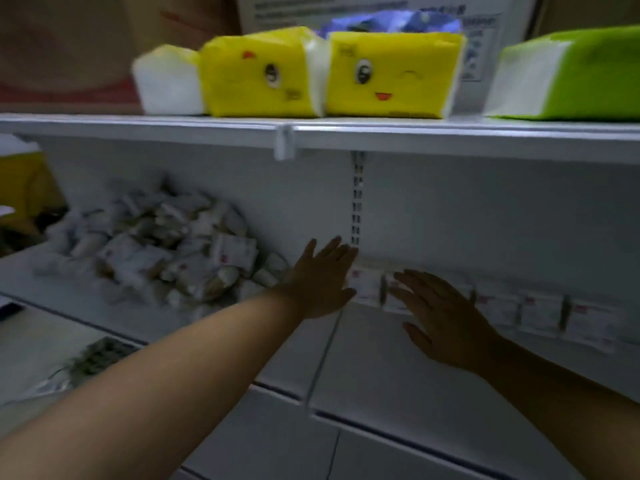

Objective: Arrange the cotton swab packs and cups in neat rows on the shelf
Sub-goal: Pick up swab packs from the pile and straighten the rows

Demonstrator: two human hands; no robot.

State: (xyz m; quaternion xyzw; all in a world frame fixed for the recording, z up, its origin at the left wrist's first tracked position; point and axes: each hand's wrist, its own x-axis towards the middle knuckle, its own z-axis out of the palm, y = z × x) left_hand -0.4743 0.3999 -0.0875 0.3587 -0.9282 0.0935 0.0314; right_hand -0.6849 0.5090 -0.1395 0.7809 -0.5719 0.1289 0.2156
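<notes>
A loose heap of white cotton swab packs (pixel 162 247) lies at the left of the white middle shelf (pixel 381 368). Along the back wall to the right, several packs stand upright in a row (pixel 540 310). My left hand (pixel 320 280) is flat with fingers apart, just left of the row's left end pack (pixel 365 284). My right hand (pixel 440 313) is also flat and spread, in front of the row's left part, hiding a pack or two. Neither hand holds anything. The picture is blurred; I cannot make out any cups.
The upper shelf (pixel 415 136) carries yellow tissue packs (pixel 391 74), a white one and a green one (pixel 571 77). A slotted upright (pixel 356 199) runs down the back wall. A lower shelf at the left holds a dark patterned packet (pixel 100 355).
</notes>
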